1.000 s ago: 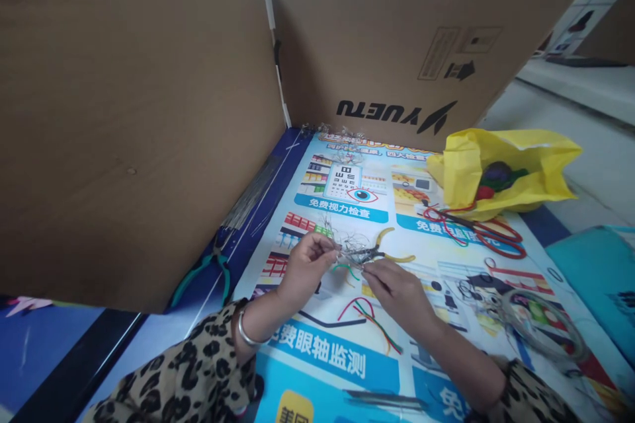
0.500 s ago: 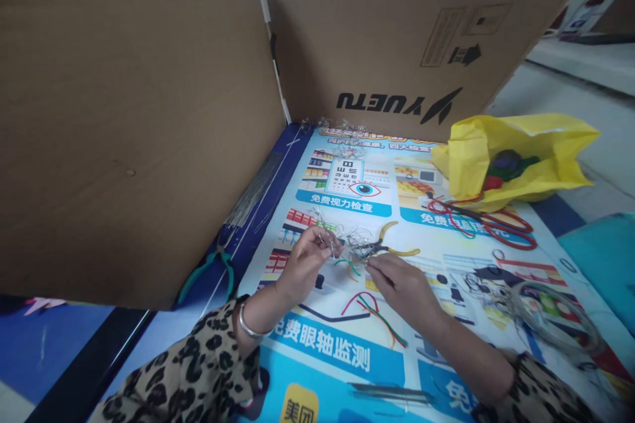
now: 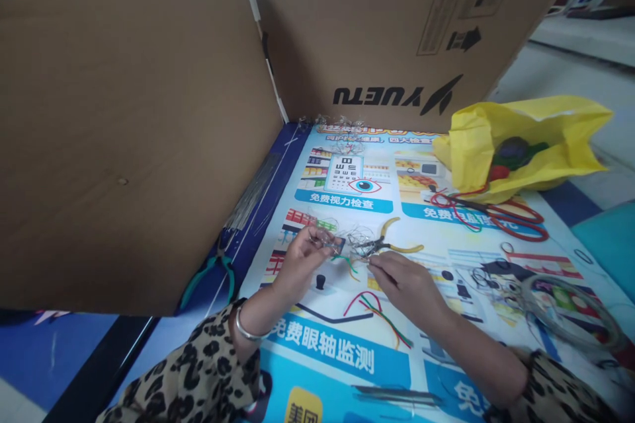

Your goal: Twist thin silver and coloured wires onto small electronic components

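Note:
My left hand (image 3: 303, 258) is pinched shut on a tangle of thin silver wire (image 3: 325, 236), held just above the printed poster (image 3: 347, 344). My right hand (image 3: 401, 281) is closed in a pinch on the other end of the same wire, close to a pair of yellow-handled pliers (image 3: 394, 244) lying on the poster. Short red and green wire pieces (image 3: 377, 314) lie below my hands. A silver bangle sits on my left wrist, and both sleeves are leopard print.
Tall cardboard sheets (image 3: 124, 112) wall the left and back. Teal-handled pliers (image 3: 211, 271) and a bundle of straight wires (image 3: 253, 192) lie at the left. A yellow bag (image 3: 520, 145), red scissors (image 3: 501, 215) and a coil of clear wire (image 3: 565, 314) are at the right.
The view has tilted down slightly. My hands stay together on the wire, shifting a little while working it.

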Demonstrator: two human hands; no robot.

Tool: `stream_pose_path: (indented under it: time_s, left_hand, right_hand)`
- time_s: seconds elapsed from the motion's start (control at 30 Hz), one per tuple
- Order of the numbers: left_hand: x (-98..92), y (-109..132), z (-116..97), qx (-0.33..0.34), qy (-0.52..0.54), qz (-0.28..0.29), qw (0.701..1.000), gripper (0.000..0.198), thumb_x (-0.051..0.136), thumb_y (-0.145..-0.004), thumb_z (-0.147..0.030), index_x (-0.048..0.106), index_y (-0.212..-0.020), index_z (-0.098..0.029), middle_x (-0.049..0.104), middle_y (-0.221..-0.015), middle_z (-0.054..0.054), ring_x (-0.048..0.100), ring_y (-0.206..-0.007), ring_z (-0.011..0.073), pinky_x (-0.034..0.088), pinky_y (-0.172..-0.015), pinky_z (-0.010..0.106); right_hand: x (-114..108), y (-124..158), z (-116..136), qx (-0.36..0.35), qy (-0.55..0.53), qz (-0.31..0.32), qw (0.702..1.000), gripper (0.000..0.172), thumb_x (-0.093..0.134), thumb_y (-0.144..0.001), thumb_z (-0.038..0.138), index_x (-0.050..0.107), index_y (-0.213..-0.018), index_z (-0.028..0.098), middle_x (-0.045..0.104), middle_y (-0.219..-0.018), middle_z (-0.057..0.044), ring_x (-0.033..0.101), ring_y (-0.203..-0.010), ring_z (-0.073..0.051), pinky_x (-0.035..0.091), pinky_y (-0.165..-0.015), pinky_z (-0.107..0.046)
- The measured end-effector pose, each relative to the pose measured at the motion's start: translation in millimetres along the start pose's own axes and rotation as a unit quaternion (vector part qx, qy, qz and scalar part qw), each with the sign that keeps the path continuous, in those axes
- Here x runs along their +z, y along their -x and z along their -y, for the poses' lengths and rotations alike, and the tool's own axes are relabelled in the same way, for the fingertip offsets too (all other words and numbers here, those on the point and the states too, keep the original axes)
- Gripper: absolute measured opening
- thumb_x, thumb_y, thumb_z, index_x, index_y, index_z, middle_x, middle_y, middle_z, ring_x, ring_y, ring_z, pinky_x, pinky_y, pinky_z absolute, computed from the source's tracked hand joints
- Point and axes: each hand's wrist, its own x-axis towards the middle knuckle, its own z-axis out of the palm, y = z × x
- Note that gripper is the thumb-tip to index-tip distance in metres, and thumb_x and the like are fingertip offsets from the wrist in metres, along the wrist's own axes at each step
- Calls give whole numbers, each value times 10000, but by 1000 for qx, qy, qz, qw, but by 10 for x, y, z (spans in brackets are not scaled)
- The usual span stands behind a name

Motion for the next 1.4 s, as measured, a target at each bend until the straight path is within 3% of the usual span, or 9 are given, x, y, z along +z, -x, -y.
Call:
stream_pose_path:
  time_s: [0.43,0.73,0.97,1.4]
  left_hand:
    - [-122,18,36,-13,-90,-62,994,74,608,-772,-218,567,-819,-178,627,-805,4,619,-785,145,470,-814,308]
    - [-220,38,41,-11,-215,-122,969,73,604,-758,-244,594,-802,-187,614,-806,5,571,-765,143,448,-711,251]
    - [-302,49,70,-1,-298,-115,948,78,583,-790,-246,615,-839,-194,618,-862,14,570,-818,152,434,-729,247]
    - [-252,64,15,-30,-240,-75,967,137,567,-810,-263,594,-918,-184,603,-886,19,562,-833,151,440,-736,251]
  right_hand:
    - [1,13,16,-3,2,13,1000,198,476,-896,230,670,-910,195,708,-852,-55,669,-771,-163,560,-711,-287]
    - [-22,-8,77,-37,9,1,999,219,460,-895,209,679,-882,208,722,-826,-44,677,-738,-154,563,-675,-269]
    - [-13,0,69,-37,8,5,999,206,469,-899,220,674,-890,199,720,-828,-45,674,-741,-155,558,-684,-267]
    - [-13,12,58,-35,8,13,999,202,478,-894,213,679,-893,193,720,-830,-46,672,-745,-152,555,-688,-262]
